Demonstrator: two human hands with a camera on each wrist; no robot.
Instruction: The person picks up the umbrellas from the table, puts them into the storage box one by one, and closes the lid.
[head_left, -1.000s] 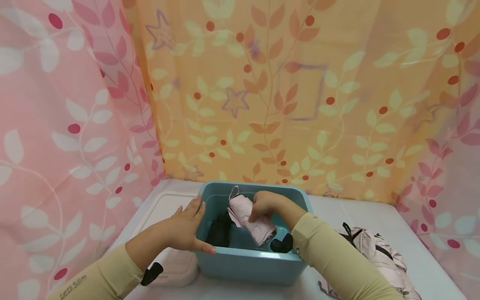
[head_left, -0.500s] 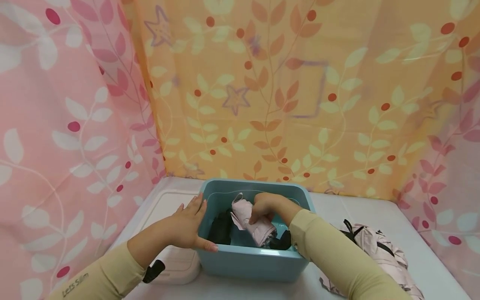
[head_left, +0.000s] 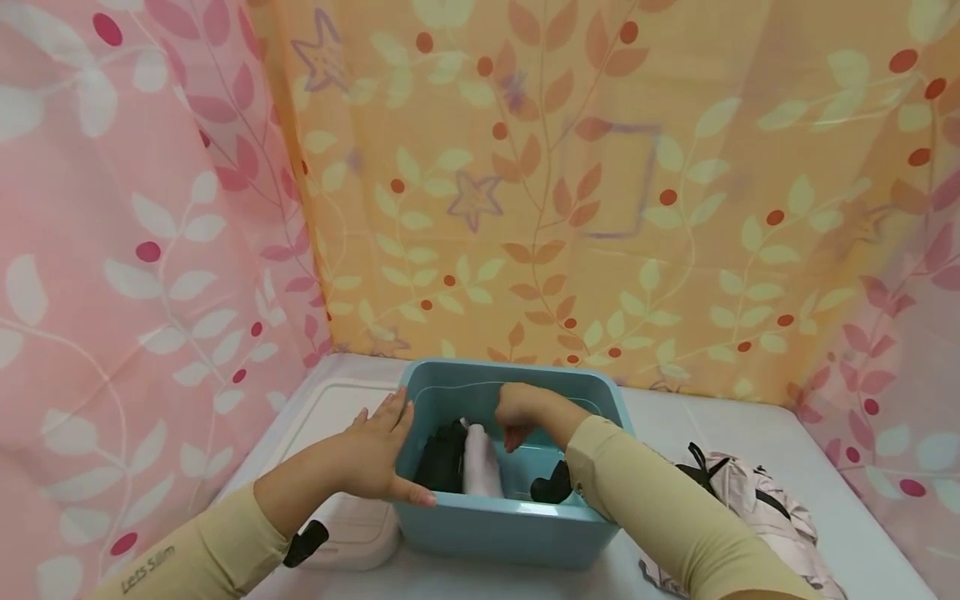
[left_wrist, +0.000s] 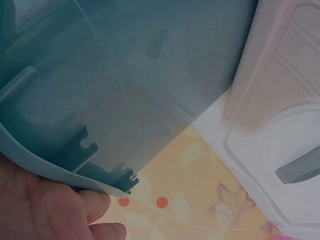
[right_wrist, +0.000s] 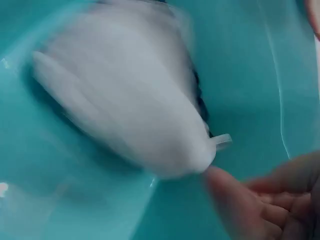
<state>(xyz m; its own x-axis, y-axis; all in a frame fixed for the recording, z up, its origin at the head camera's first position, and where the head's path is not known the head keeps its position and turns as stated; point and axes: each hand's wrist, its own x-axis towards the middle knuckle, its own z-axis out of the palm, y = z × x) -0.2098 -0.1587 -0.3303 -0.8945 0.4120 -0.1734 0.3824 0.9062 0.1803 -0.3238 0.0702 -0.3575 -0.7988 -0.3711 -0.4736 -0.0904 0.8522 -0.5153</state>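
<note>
A light blue plastic bin (head_left: pixel 502 529) stands in front of me. Inside it, a pale pink folded umbrella (head_left: pixel 482 462) lies lengthwise beside a black rolled bundle (head_left: pixel 441 462). My right hand (head_left: pixel 528 412) is in the bin just right of the umbrella, holding nothing. In the right wrist view, the thumb (right_wrist: pixel 230 200) is close to the blurred end of the umbrella (right_wrist: pixel 125 90); whether they touch, I cannot tell. My left hand (head_left: pixel 371 454) rests on the bin's left front corner, its fingers spread along the side rim and thumb along the front.
A white lid (head_left: pixel 360 529) lies flat left of the bin, partly under my left arm. To the right sits a pale pink fabric bundle (head_left: pixel 765 517) with black straps. Floral curtains (head_left: pixel 480 208) enclose the white surface at the back and sides.
My right hand has let go of the pink umbrella, which was held slanting in the bin and now lies alongside the black bundle. The left hand has stayed at the corner.
</note>
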